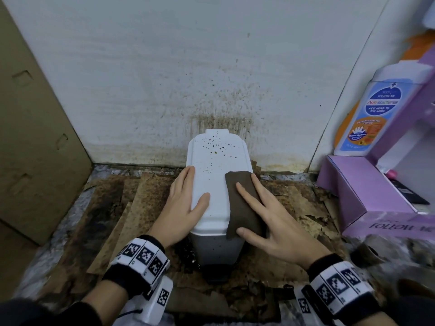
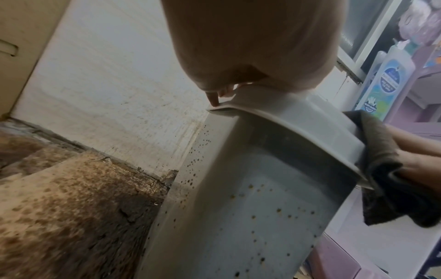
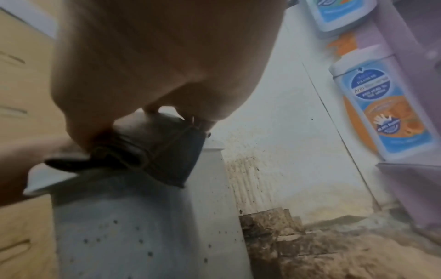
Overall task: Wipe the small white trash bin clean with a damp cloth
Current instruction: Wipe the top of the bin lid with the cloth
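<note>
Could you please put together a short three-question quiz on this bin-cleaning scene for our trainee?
1. True or false: the dark brown cloth covers the whole white plastic lid of the small white trash bin.
2. Which hand presses the cloth: A) left hand, B) right hand, C) neither?
3. Fill in: the dark specks on the lid cluster toward its ____ end, near the stained white wall.

Key
1. False: it lies only on the lid's right side and drapes over the edge.
2. B: flat fingers on top; the left hand steadies the lid's left edge.
3. Far.
</note>
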